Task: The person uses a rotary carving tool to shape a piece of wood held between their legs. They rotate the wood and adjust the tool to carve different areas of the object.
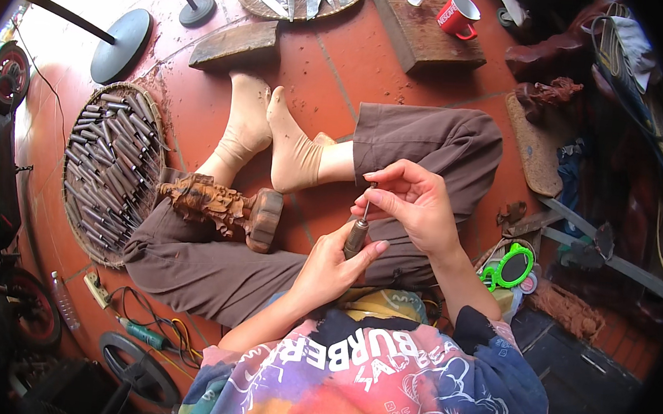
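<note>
My left hand point(332, 264) grips the dark wooden handle of a small carving tool point(357, 232), held upright over my lap. My right hand point(412, 202) pinches the thin metal shaft at the tool's upper end with thumb and fingertips. A carved wooden figure point(221, 205) on a round base lies on its side across my left thigh, untouched, to the left of both hands. My legs in brown trousers are crossed on the red tiled floor, feet in beige socks.
A round woven tray point(73, 210) full of several chisels sits at the left. Another woven tray point(248, 1) with blades, a wooden board point(426, 43) and a red mug point(457, 17) lie at the top. A green-framed mirror point(512, 268) and a wood block point(235, 44) are nearby.
</note>
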The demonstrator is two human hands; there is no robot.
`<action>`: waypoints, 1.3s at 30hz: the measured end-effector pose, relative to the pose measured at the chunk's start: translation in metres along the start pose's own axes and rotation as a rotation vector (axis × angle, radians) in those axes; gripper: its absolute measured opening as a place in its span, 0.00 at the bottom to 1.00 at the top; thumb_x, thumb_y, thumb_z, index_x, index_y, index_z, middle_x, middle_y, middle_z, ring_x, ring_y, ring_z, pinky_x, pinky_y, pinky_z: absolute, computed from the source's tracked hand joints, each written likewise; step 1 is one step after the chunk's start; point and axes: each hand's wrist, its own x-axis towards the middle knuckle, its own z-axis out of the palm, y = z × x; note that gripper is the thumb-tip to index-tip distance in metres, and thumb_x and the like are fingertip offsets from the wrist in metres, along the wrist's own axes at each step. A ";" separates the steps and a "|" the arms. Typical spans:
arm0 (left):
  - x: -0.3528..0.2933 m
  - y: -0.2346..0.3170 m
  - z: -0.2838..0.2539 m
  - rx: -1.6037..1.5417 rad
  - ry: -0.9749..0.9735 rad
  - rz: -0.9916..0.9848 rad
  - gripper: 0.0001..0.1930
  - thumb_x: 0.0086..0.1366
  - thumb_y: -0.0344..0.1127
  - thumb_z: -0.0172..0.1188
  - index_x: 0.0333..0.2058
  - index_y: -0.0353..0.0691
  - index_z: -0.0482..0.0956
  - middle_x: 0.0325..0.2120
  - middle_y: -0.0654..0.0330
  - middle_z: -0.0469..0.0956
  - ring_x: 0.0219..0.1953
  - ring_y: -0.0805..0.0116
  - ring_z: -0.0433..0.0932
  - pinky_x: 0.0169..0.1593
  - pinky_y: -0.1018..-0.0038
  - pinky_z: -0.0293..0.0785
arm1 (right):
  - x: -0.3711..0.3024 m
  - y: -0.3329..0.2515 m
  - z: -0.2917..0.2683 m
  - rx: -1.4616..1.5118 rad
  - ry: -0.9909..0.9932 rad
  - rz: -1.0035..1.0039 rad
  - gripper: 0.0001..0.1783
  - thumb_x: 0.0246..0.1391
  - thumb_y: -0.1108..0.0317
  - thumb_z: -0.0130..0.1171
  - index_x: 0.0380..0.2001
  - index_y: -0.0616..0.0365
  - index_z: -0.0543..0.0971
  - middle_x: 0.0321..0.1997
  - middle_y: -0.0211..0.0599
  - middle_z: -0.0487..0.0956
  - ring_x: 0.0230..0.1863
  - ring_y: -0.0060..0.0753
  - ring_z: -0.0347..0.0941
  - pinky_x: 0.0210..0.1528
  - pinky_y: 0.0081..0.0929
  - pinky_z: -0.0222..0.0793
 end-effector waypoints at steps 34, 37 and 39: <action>-0.002 -0.028 -0.045 -0.607 0.086 0.121 0.22 0.63 0.39 0.64 0.52 0.33 0.75 0.42 0.54 0.82 0.49 0.67 0.79 0.54 0.71 0.73 | -0.047 0.063 0.044 -0.002 -0.109 0.336 0.15 0.66 0.56 0.54 0.42 0.58 0.73 0.20 0.25 0.69 0.19 0.14 0.62 0.22 0.19 0.59; -0.001 -0.024 -0.049 -0.441 0.113 0.167 0.21 0.66 0.41 0.61 0.51 0.30 0.75 0.46 0.48 0.80 0.47 0.62 0.80 0.52 0.68 0.75 | -0.053 0.060 0.036 -0.525 -0.027 0.087 0.19 0.61 0.55 0.60 0.40 0.62 0.74 0.25 0.45 0.78 0.27 0.30 0.76 0.32 0.36 0.71; -0.003 -0.037 -0.054 -0.569 0.140 0.218 0.21 0.68 0.46 0.59 0.45 0.29 0.78 0.44 0.45 0.80 0.44 0.56 0.82 0.51 0.58 0.79 | -0.057 0.059 0.030 -0.688 -0.071 0.109 0.22 0.59 0.52 0.62 0.40 0.62 0.74 0.25 0.51 0.79 0.30 0.49 0.81 0.30 0.39 0.70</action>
